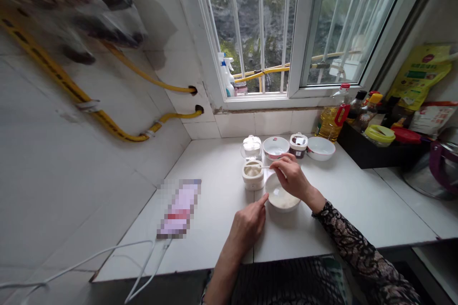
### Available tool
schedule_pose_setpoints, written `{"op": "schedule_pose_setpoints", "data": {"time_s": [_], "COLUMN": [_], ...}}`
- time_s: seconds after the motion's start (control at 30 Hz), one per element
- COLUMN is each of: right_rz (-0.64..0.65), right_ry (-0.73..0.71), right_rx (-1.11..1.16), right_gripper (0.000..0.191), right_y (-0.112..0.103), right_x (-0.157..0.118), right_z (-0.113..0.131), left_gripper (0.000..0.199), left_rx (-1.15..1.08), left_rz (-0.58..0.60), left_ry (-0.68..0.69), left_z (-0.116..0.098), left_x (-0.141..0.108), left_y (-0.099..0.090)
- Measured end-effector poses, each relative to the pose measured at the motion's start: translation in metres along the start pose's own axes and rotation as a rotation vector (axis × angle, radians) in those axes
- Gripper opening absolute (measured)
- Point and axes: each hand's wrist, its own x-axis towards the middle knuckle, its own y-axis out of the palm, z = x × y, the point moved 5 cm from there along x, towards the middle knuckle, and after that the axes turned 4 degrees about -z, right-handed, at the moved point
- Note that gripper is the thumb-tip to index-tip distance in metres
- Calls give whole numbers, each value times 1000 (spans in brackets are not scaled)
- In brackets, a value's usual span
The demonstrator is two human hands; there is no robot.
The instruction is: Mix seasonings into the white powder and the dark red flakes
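Nearest, the white bowl (283,207) is touched at its rim by the left hand (249,223); whether it is gripped cannot be told. Beyond, the spoon (265,167) is pinched in the right hand's (291,177) fingers at the open jar's (253,183) mouth. Farther back, two bowls (321,149) are parted by a lidded jar (298,145).

Viewed from my remote post, what looks like a home kitchen: round white bowls (284,206) stand on a glossy white tiled counter (214,248) below a barred, white-framed window (304,33), while a clear, red-handled bottle of golden oil (328,123) and a long black box of seasonings (358,147) line the corner, and a yellow pipe (103,118) crosses the tiled wall.
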Motion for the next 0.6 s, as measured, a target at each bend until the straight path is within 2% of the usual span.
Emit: {"op": "schedule_pose_setpoints", "data": {"time_s": [0.07, 0.17, 0.27, 0.37, 0.47, 0.6], "right_rz": [53, -23, -150, -196, -121, 77], "right_ry": [-127, -119, 75, 340, 433, 345], "right_rx": [-80, -93, 2, 159, 207, 56], "right_gripper": [16, 16, 10, 8, 8, 13], "right_y": [2, -6, -18, -28, -31, -22], "right_x": [-2, -2, -2, -5, -7, -7], "right_z": [9, 9, -4, -25, -38, -39], "left_gripper": [44, 44, 44, 44, 43, 43], "left_rx": [3, 0, -1, 2, -4, -16], "left_rz": [-1, -1, -6, -27, -32, -32], "left_ry": [1, 7, 7, 19, 16, 6], "left_z": [0, 0, -1, -2, -2, -2], "left_x": [-1, -1, 0, 1, 1, 1], "left_y": [0, 1, 0, -2, -2, -2]}}
